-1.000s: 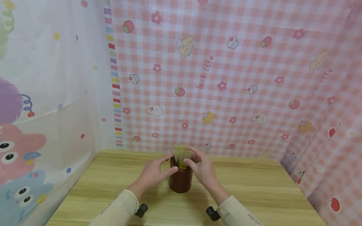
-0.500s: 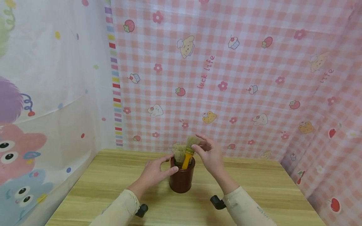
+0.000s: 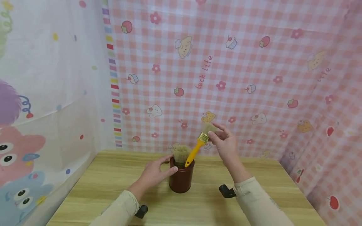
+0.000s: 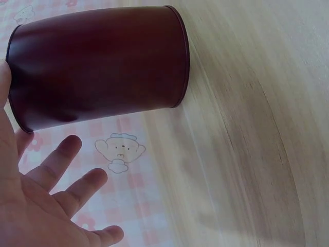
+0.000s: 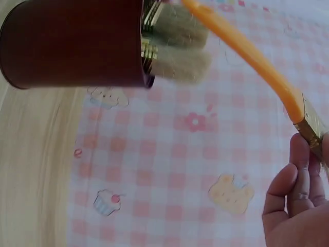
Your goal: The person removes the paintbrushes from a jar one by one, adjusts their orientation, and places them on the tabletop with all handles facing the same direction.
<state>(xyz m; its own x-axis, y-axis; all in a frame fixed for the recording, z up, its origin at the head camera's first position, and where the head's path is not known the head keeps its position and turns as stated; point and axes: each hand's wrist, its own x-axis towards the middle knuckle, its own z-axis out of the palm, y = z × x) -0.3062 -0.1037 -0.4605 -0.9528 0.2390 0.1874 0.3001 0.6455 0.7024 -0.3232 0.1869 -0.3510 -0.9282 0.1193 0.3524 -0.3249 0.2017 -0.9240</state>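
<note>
Our right grip [image 3: 227, 146] pinches the yellow-handled brush [image 3: 196, 150] by its ferrule [image 3: 203, 137], handle end [image 3: 187, 164] apparently over the brown cup [image 3: 180, 181], which our left grip [image 3: 152, 172] clasps near the rim [image 3: 186, 169].

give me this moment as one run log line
right hand: pinches tilted yellow-handled brush | left hand: holds brown cup | cup: upright | other brushes: standing in cup

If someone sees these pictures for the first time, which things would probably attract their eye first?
Probably the brush with the bright yellow handle, which the right hand pinches near the bristles, handle slanting down toward the dark red-brown cup. Next comes that cup, upright on the wooden table, more bristles showing above its rim. Behind, pink checked cloth fills much of the head view.
</note>
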